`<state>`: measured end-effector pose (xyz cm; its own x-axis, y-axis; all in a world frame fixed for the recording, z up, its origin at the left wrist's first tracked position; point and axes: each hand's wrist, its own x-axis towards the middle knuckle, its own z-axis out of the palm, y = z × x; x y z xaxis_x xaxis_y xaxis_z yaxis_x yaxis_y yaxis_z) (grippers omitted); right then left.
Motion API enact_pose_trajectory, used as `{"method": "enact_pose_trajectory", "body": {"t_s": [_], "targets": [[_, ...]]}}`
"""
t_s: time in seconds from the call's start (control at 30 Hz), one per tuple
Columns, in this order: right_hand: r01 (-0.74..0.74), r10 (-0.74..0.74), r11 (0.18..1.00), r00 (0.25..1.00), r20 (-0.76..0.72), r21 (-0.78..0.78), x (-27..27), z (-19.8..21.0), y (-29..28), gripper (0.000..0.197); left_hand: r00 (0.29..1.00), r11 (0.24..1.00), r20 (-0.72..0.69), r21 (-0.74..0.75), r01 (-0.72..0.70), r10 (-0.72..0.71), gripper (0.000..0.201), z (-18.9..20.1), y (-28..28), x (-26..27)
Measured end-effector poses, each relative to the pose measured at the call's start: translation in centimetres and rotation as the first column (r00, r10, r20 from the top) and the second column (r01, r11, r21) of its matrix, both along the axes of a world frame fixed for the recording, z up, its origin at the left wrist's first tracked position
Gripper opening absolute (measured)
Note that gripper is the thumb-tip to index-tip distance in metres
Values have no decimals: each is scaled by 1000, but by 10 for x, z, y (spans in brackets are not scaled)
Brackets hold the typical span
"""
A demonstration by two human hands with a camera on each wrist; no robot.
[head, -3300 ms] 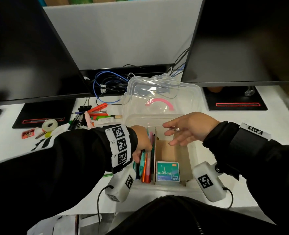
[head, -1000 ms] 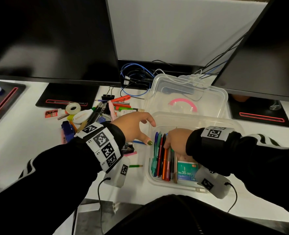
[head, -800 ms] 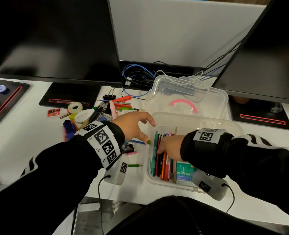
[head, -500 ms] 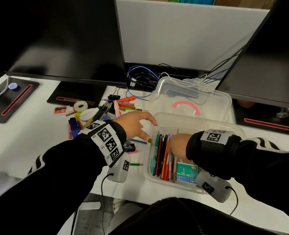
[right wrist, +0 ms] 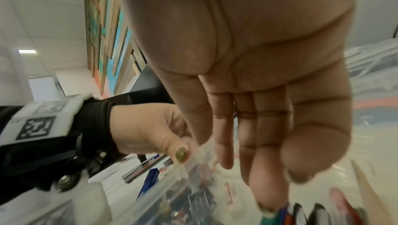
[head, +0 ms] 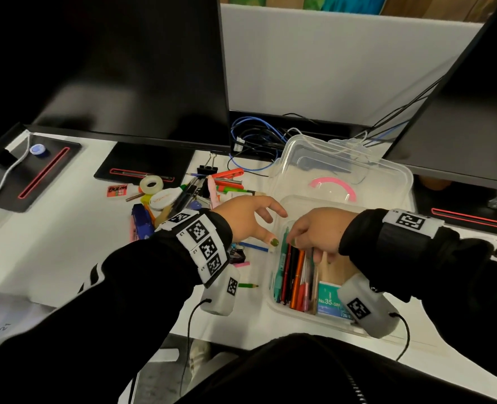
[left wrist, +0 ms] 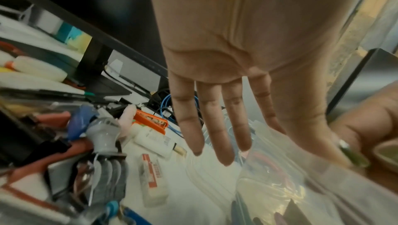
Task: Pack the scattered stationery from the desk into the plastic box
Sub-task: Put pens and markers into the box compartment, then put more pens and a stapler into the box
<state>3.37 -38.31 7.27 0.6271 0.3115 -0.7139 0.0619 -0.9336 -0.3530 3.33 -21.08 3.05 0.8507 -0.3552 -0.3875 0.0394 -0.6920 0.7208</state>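
Note:
The clear plastic box (head: 273,301) stands at the desk's front, its lid (head: 343,170) with a pink handle leaning behind it. Several pens (head: 292,275) and a teal staples box (head: 329,301) lie inside. My right hand (head: 314,234) reaches into the box with relaxed fingers on the pen tops and holds nothing; the right wrist view shows its palm (right wrist: 258,143) empty above the pens (right wrist: 312,215). My left hand (head: 250,220) hovers beside the box with straight, spread fingers (left wrist: 215,126), thumb at the left rim (left wrist: 280,186). Scattered stationery (head: 183,196) lies left of it.
The pile holds a tape roll (head: 151,184), a blue stapler (head: 140,221), an orange cutter (head: 227,173), binder clips and pens. A short green pencil (head: 248,285) and a blue stick (head: 253,246) lie by the box. Two monitors (head: 124,68) and cables (head: 256,141) stand behind.
My right hand, earlier above the box pinching a small metal piece, now rests low on the pens, empty. My left hand left the box and stays at its left rim.

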Motion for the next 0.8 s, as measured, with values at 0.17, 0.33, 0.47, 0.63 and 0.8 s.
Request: {"method": "enact_pose_trajectory", "body": {"t_s": [0.17,0.33,0.47,0.63,0.8], "targets": [[111,-110,994,987,118,3,9,5,20,21,998,998,-19,-32,54,-54,54,-2,25,1],[-23,78,974,967,241,-224,10,21,54,24,998,978,52,203,-38,28,43,-1,93,10],[95,-77,993,971,226,-72,13,23,89,26,994,924,62,369,-103,86,35,-5,149,16],[179,-181,984,975,126,29,10,8,137,27,997,873,3,483,-69,77,37,-25,192,14],[-7,23,995,986,166,-97,9,-18,186,33,978,898,178,404,-172,107,32,-35,211,13]]}}
